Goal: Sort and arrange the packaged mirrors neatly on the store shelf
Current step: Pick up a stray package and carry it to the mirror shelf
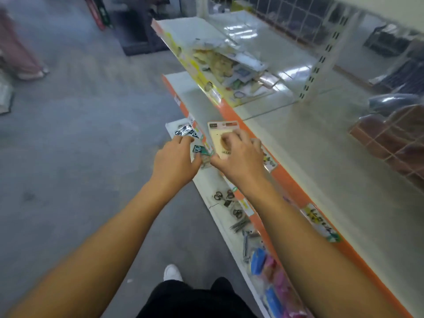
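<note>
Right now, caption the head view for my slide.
Right hand grips a cream carded package; left hand touches packets on the lower shelf.

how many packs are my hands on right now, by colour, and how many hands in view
cream carded pack, under the right hand: 1
black-and-white printed pack, at the left hand fingertips: 1
green-labelled pack, between the hands: 1
hands: 2
total: 5

right hand (pixel 238 154) gripping packaged mirror (pixel 221 136), orange-edged shelf (pixel 291 187)

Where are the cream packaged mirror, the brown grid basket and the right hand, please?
cream packaged mirror (pixel 219 132), head view, upper card.
brown grid basket (pixel 390 138), head view, front wall.
right hand (pixel 241 157), head view, back of hand.
</note>
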Demonstrator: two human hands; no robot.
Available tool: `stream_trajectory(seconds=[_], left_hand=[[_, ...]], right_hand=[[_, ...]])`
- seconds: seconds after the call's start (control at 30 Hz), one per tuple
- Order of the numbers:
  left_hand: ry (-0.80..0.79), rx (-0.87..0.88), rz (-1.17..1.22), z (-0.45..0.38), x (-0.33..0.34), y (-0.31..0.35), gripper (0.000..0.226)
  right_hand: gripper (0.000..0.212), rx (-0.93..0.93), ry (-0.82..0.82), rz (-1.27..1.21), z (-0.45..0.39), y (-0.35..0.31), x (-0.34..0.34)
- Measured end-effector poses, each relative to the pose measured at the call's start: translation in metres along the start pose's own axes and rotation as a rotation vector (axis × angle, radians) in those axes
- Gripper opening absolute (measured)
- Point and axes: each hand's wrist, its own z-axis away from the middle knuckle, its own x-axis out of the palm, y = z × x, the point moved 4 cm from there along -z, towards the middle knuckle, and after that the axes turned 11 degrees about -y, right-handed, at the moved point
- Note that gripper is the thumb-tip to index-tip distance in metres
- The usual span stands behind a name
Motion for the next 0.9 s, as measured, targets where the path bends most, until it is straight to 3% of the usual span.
stream_trajectory(seconds=[0.53,0.9], left_hand=[[0.164,-0.219,0.078,-0.034,-0.085,-0.183,0.047],[0.160,-0.319,0.070,-0.079,-0.100,-0.246,0.049]], right_hand=[[0.052,-0.205,-0.005,-0.073,-0.102,-0.179,0.068],[0.048,-0.351,-0.050,-0.096,-0.175,-0.230,0.108]])
